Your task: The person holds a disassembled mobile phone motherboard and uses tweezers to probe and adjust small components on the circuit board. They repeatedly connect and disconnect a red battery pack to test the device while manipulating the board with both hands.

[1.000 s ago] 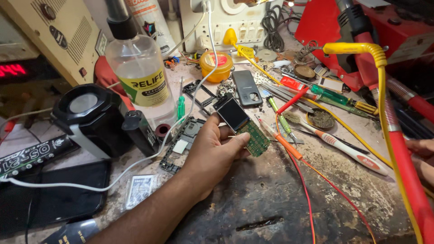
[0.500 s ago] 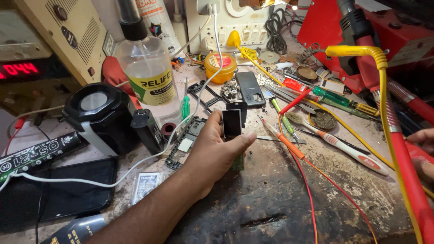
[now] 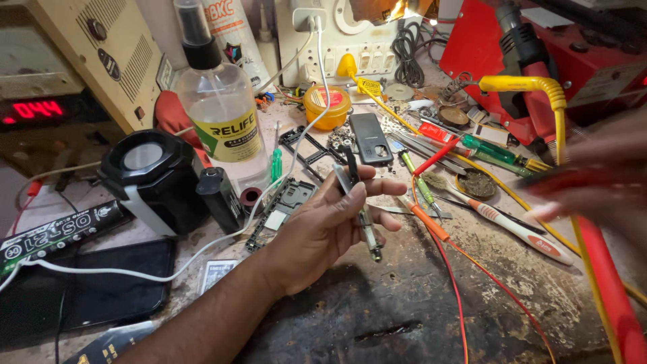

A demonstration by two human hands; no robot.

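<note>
I see my left hand [image 3: 330,226] pinching a small, thin circuit board with a dark screen [image 3: 356,195] edge-on between thumb and fingers, raised above the stained dark bench [image 3: 418,303]. My right hand [image 3: 596,182] is blurred at the right edge; I cannot tell its grip. A clear plastic spray bottle [image 3: 219,114] stands behind.

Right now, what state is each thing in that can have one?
Left hand: gripping circuit board edge-on, above the bench.
Right hand: blurred, grip unclear.
Spray bottle: upright, capped.
Red display: lit.
Dark phone: lying flat.
Toothbrush: lying flat.
</note>
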